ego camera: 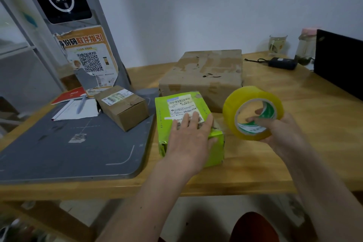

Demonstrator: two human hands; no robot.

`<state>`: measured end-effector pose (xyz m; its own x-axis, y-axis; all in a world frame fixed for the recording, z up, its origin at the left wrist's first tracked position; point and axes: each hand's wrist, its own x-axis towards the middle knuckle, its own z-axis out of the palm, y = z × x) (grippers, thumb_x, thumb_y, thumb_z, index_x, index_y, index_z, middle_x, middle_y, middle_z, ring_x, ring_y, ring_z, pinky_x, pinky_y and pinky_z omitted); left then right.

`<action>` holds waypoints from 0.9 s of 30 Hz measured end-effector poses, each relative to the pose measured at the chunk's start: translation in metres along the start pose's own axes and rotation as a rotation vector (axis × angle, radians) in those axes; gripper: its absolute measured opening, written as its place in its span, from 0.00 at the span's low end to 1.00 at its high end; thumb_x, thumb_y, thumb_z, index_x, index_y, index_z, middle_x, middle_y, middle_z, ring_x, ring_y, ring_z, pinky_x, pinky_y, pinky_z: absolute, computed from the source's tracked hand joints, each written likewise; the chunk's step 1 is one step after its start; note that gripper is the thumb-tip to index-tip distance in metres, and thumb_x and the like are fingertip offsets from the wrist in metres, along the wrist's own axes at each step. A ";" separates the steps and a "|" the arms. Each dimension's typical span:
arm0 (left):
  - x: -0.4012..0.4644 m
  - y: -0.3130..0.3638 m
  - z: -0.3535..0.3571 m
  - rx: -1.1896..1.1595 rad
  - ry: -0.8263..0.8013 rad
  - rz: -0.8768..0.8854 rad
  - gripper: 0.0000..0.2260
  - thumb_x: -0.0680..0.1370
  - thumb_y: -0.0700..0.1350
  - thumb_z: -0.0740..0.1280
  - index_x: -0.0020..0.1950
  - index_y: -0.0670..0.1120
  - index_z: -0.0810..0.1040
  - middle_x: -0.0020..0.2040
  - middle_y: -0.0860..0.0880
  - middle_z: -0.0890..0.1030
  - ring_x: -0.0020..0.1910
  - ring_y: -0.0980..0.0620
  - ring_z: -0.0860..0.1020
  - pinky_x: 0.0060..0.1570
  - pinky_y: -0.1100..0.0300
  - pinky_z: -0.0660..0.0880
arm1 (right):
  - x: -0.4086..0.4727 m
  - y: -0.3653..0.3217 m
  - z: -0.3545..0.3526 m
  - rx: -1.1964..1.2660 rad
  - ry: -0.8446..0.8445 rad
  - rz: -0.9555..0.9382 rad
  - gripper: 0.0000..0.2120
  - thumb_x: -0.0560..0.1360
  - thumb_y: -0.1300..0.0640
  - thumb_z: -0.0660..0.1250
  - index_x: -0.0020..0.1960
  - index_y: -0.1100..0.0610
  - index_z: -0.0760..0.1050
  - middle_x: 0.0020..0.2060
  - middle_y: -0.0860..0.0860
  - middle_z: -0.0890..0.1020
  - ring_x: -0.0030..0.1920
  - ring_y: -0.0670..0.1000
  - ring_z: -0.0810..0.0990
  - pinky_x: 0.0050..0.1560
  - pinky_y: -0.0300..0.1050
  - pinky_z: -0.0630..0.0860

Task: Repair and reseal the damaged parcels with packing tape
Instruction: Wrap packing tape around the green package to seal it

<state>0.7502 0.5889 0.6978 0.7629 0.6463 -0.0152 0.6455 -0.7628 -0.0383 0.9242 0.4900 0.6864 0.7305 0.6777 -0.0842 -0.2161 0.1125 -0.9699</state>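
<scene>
A bright green parcel [176,106] with a white shipping label lies on the wooden table [255,163] in front of me. My left hand [188,137] rests flat on its top, fingers straight, thumb down its right side. My right hand [282,133] holds a thick yellow roll of packing tape [247,100] just right of the parcel, fingers curled through its core. Behind the green parcel sits a large, worn brown cardboard box [206,72] with torn tape. A small brown box [125,108] with a label stands to the left.
A grey scanning mat [68,153] covers the table's left, with a notepad and pen [78,108] and a stand bearing a QR poster [88,59]. At the back right are a black monitor [337,65], a power adapter [282,63], a glass [278,45] and a jar [305,49].
</scene>
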 end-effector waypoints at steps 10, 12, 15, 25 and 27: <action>-0.003 -0.031 -0.006 -0.233 -0.070 -0.308 0.48 0.65 0.79 0.57 0.79 0.60 0.45 0.81 0.48 0.41 0.78 0.41 0.38 0.72 0.34 0.55 | -0.003 0.043 0.011 0.168 -0.002 0.250 0.10 0.74 0.69 0.66 0.52 0.59 0.77 0.49 0.57 0.83 0.45 0.53 0.83 0.40 0.51 0.78; -0.007 -0.036 -0.003 -0.290 -0.009 -0.309 0.49 0.64 0.79 0.58 0.79 0.60 0.48 0.81 0.50 0.44 0.79 0.44 0.40 0.70 0.38 0.61 | -0.007 0.043 0.017 0.203 -0.010 0.263 0.11 0.74 0.66 0.67 0.56 0.58 0.77 0.52 0.56 0.83 0.51 0.55 0.82 0.47 0.56 0.78; -0.017 -0.041 0.001 -0.384 0.128 -0.313 0.49 0.60 0.80 0.58 0.78 0.60 0.55 0.80 0.53 0.49 0.79 0.49 0.47 0.70 0.40 0.62 | -0.016 0.039 0.027 0.320 -0.131 0.313 0.10 0.75 0.60 0.66 0.56 0.56 0.79 0.55 0.56 0.83 0.56 0.58 0.81 0.60 0.63 0.73; -0.032 -0.040 0.041 -1.247 0.368 -0.095 0.47 0.63 0.74 0.68 0.77 0.66 0.53 0.76 0.66 0.59 0.75 0.65 0.58 0.74 0.50 0.62 | -0.027 -0.038 0.081 -0.116 -0.206 -0.262 0.16 0.74 0.62 0.70 0.61 0.55 0.75 0.52 0.52 0.83 0.54 0.52 0.81 0.59 0.56 0.76; -0.029 -0.038 0.037 -1.256 0.452 -0.089 0.48 0.61 0.71 0.72 0.77 0.61 0.57 0.74 0.64 0.65 0.72 0.65 0.63 0.72 0.53 0.65 | -0.030 -0.040 0.094 -0.356 -0.241 -0.360 0.16 0.75 0.60 0.68 0.61 0.52 0.73 0.51 0.50 0.82 0.53 0.51 0.80 0.59 0.55 0.76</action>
<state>0.7022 0.6002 0.6630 0.5043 0.8174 0.2785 0.1031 -0.3772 0.9204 0.8500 0.5336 0.7495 0.5403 0.7932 0.2809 0.2820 0.1438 -0.9486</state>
